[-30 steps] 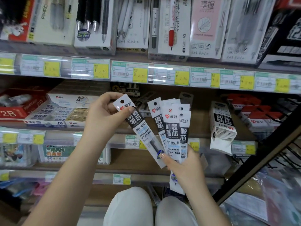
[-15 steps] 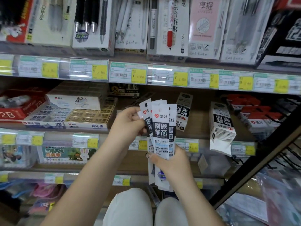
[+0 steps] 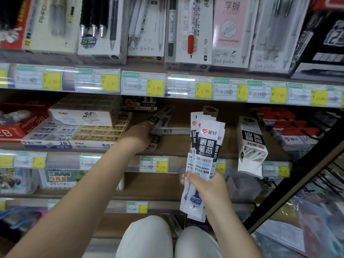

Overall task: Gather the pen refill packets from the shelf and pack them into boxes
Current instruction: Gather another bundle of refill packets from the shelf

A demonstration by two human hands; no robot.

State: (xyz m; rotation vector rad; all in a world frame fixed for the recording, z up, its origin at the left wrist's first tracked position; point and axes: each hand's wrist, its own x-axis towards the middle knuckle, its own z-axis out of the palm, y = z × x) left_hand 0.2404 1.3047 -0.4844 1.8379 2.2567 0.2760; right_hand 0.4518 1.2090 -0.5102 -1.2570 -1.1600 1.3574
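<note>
My right hand [image 3: 206, 185] grips a fanned bundle of several white-and-black pen refill packets [image 3: 205, 146] by their lower half, upright in front of the middle shelf. My left hand [image 3: 138, 136] reaches into that shelf and lies on a few loose refill packets [image 3: 163, 130] scattered on the wooden shelf board [image 3: 230, 144]. The hand is blurred and its fingers are hidden, so a hold on a packet cannot be made out. A white refill box [image 3: 251, 146] leans at the shelf's front edge, right of the bundle.
Eraser boxes [image 3: 83, 131] fill the shelf's left side and red-and-white packs [image 3: 290, 131] its right. Pen boxes [image 3: 188, 30] line the shelf above. Price labels [image 3: 143, 86] run along the shelf edges. A black rack bar [image 3: 297, 179] slants at the right. My knees [image 3: 147, 237] are below.
My left hand has left the bundle and reached forward and left onto the loose packets on the shelf. My right hand has moved the bundle slightly to the right.
</note>
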